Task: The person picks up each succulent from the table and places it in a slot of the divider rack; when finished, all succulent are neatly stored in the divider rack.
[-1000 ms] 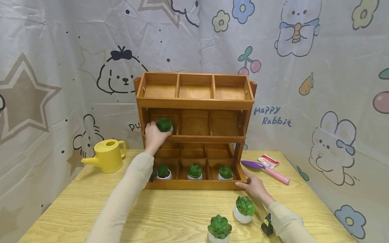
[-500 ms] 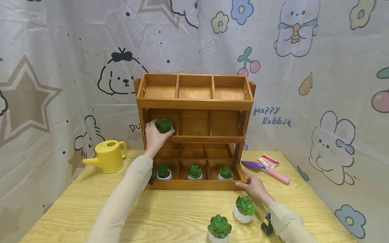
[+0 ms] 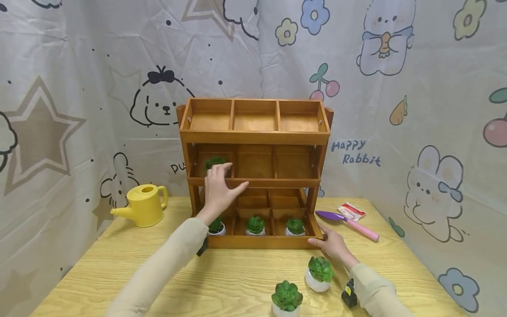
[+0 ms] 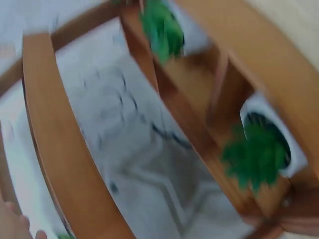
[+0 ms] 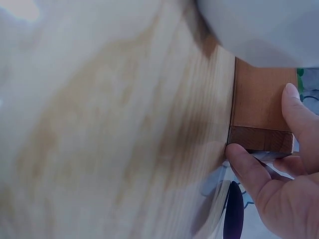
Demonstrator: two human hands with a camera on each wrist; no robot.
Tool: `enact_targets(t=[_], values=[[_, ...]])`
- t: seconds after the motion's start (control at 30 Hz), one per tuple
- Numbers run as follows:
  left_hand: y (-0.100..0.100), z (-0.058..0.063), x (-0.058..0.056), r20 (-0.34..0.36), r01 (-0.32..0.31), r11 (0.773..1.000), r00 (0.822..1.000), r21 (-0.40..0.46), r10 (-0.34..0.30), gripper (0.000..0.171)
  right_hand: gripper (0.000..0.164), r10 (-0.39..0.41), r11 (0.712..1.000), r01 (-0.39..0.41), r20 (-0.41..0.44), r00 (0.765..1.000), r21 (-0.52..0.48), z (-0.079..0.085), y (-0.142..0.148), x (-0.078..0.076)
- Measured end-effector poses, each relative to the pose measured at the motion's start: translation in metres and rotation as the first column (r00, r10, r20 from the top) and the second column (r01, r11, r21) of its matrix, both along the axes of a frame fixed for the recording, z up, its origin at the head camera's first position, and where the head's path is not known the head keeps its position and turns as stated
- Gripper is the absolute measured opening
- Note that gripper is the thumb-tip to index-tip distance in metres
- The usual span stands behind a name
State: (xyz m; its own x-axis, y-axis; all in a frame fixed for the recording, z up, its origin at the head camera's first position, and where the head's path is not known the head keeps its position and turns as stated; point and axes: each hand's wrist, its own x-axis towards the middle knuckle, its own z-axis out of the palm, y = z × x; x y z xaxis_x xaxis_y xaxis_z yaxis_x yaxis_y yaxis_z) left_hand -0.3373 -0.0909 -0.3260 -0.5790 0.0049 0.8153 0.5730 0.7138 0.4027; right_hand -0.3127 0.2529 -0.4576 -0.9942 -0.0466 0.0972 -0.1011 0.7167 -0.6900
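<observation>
My left hand (image 3: 218,191) has its fingers apart and holds nothing, in front of the middle tier of a three-tier wooden planter shelf (image 3: 253,137). Behind its fingers a green potted succulent (image 3: 214,161) sits in that tier's left compartment, its pot hidden by the hand. Only fingertips (image 4: 17,224) show in the blurred left wrist view. My right hand (image 3: 332,243) grips the shelf's lower right front corner (image 5: 261,139), thumb on the front board and fingers round the end. Three white-potted succulents stand in the bottom tier, including the middle one (image 3: 255,224).
Two more potted succulents (image 3: 320,273) (image 3: 287,297) stand on the table near my right forearm. A yellow watering can (image 3: 144,206) is at the left. A purple trowel with a pink handle (image 3: 360,229) and a red-white packet (image 3: 351,211) lie right of the shelf.
My left hand has let go of the succulent in the middle tier's left compartment and drawn back, down and slightly right, its fingers spreading. The right hand stays at the shelf corner.
</observation>
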Motion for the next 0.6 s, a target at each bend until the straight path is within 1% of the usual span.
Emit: enact_targets(t=[0.07,0.17,0.27,0.37,0.4,0.5,0.53,0.6], values=[[0.013,-0.004,0.009,0.009,0.084,0.995,0.996,-0.051,-0.083,0.064,0.081,0.003,1.000,-0.003,-0.001,1.000,-0.003,0.000,0.000,0.000],[0.032,-0.010,0.023,0.042,0.190,0.975,0.981,-0.111,-0.187,0.060,0.081,0.004,1.000,-0.004,0.000,1.000,-0.007,0.000,0.000,0.000],[0.049,-0.016,0.036,0.085,0.267,0.950,0.963,-0.162,-0.256,0.058,0.080,0.001,1.000,-0.001,0.002,1.000,-0.003,0.000,0.000,0.000],[0.061,-0.021,0.049,0.141,0.344,0.918,0.937,-0.197,-0.321,0.058,0.080,-0.001,1.000,0.001,0.002,1.000,-0.004,0.001,0.000,0.001],[0.064,-0.023,0.053,0.163,0.377,0.904,0.923,-0.202,-0.348,0.059,0.081,-0.002,1.000,0.003,0.006,1.000,-0.006,0.001,0.000,0.001],[0.072,-0.029,0.067,0.253,0.483,0.850,0.866,-0.210,-0.430,0.060,0.082,-0.004,1.000,0.004,0.012,1.000,-0.007,0.001,0.000,0.001],[0.074,-0.031,0.071,0.287,0.517,0.829,0.844,-0.214,-0.453,0.060,0.083,-0.005,1.000,0.005,0.016,1.000,-0.009,0.001,0.000,0.001],[0.078,-0.037,0.079,0.353,0.584,0.782,0.794,-0.218,-0.495,0.060,0.083,-0.007,1.000,0.007,0.023,1.000,-0.012,0.001,0.000,0.000]])
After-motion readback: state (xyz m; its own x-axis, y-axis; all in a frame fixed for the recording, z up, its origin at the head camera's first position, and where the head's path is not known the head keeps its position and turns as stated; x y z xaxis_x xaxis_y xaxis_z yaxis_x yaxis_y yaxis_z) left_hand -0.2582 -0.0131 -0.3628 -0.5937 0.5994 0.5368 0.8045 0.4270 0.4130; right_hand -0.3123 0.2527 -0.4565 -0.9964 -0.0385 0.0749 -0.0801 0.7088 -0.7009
